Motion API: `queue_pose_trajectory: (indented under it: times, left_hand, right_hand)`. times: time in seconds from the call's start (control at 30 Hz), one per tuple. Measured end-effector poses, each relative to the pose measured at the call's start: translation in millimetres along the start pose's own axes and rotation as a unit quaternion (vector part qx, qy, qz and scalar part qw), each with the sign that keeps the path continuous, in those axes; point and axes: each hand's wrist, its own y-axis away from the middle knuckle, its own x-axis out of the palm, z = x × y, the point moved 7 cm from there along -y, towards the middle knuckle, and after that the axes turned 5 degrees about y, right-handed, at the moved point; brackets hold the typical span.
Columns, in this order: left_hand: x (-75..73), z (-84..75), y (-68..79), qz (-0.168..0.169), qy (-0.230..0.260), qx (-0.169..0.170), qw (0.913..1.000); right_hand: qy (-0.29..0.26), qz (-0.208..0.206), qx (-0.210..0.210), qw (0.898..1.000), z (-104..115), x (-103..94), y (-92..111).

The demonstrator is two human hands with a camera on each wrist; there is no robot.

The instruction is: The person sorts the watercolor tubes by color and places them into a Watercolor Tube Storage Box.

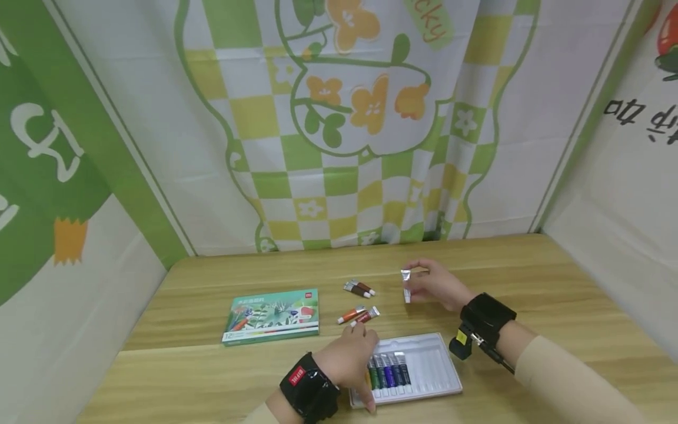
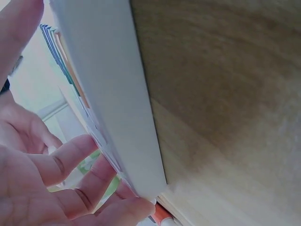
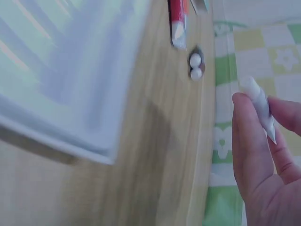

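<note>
While the hands [image 1: 346,359] [image 1: 435,285] grip tray [image 1: 431,364] (left) and tube [image 3: 257,97] (right), the box [image 1: 272,317] reads "12".

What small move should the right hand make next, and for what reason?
I would probably lay the whitish tube on the table, near the brown tubes. The right hand pinches it beyond the tray, the orange tube and red tube also lie loose there, and the left hand holds the tray.
</note>
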Motion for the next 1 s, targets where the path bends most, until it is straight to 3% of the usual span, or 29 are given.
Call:
queue_pose_trajectory:
  times: [0.3,0.67,1.0]
  left_hand:
    - [-1.2,0.7,0.3,0.003,0.001,-0.004,1.0000]
    - [-2.9,-1.2,-0.9,0.000,0.003,-0.003,1.0000]
    - [-0.7,-0.7,-2.1,0.007,0.007,-0.011,0.9999]
  right_hand:
    - [-0.025,0.028,0.039,0.999,-1,9.8,34]
    - [-0.008,0.045,0.069,0.997,-16,31.2,71]
    - [0.035,0.047,0.070,0.996,-34,55.2,86]
